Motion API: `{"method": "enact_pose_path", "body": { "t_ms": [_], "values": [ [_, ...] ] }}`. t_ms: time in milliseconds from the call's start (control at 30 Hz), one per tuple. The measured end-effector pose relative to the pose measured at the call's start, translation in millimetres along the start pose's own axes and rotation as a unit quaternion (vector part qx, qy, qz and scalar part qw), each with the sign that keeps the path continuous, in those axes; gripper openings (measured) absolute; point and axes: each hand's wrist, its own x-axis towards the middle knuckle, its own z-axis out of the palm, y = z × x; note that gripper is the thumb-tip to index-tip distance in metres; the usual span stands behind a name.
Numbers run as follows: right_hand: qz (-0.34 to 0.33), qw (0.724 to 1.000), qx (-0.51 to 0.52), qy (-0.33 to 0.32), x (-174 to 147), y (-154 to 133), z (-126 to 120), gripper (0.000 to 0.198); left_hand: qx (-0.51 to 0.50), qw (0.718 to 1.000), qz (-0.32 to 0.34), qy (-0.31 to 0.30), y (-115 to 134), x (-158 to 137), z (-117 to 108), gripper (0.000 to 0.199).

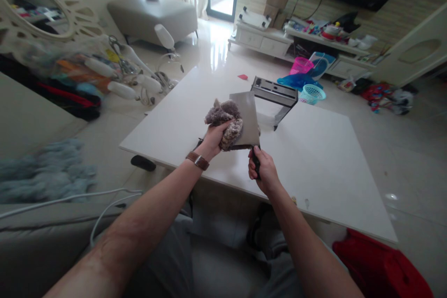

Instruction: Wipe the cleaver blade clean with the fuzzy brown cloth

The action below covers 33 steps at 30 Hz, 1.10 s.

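My right hand (264,170) is closed round the black handle of a cleaver (248,114), whose broad grey blade points away from me above the table. Bunched in my left hand (215,138) is a fluffy grey-brown cloth (226,118), pressed against the left side of the blade. A brown strap sits on my left wrist. Just beyond the blade, to the right, stands a knife block (275,93) with a dark slotted top and pale see-through sides. Some dark item shows partly behind my left hand; I cannot make out what it is.
The white table (314,158) spreads beneath my hands. A small red piece (242,77) lies on its far part. Past the far edge are a pink basket (302,65) and a light blue basket (312,94). A lamp with white shades (146,83) is at the left, a red item (380,265) lower right.
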Motion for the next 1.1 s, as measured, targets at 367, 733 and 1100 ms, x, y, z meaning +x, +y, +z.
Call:
{"method": "enact_pose_path", "body": {
  "t_ms": [367,733,1100],
  "values": [
    [-0.010,0.999,-0.006,0.037,1.9,-2.0,3.8,0.049,0.048,0.999,-0.013,-0.006,-16.8,-16.7,15.9,0.048],
    [-0.005,0.997,0.075,0.015,0.2,-4.6,4.4,0.047,0.010,1.000,-0.010,-0.013,-3.9,-9.6,3.9,0.045],
    [-0.018,0.998,0.029,0.050,3.1,-1.2,7.3,0.047,0.054,0.998,-0.030,-0.016,-21.3,-27.5,21.2,0.051]
  ]
}}
